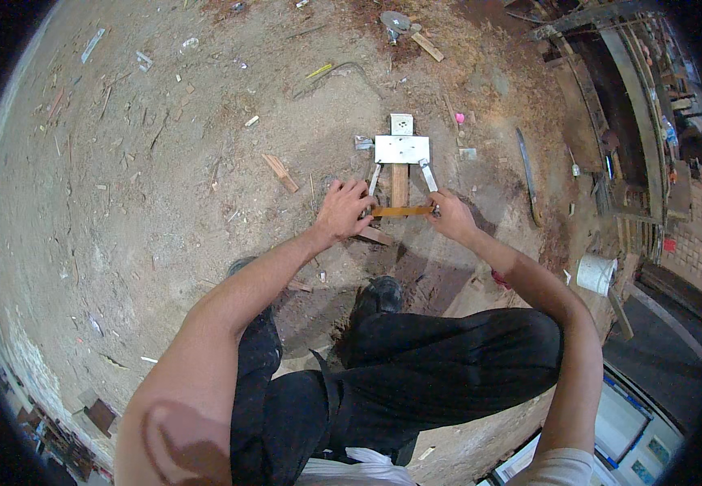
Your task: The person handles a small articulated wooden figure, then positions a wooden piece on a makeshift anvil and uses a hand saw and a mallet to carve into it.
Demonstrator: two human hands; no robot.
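On the dirt floor in front of me lies an assembly: a white rectangular plate (402,150), a smaller white block (401,124) beyond it, and a wooden bar (399,186) extending from the plate toward me. Two narrow white strips angle out from the plate's near corners, the right one (429,177) reaching close to my right fingers. A flat orange-brown strip (402,211) runs crosswise between my hands. My left hand (344,212) is closed around its left end; my right hand (453,216) pinches its right end. My fingers hide both ends of the strip.
Wood offcuts (280,172) lie left of my left hand, and another wood piece (374,236) sits just below the strip. A long curved blade (528,176) rests to the right. Farther right stands a white bucket (596,274). A grinder-like disc tool (395,22) lies at the far side.
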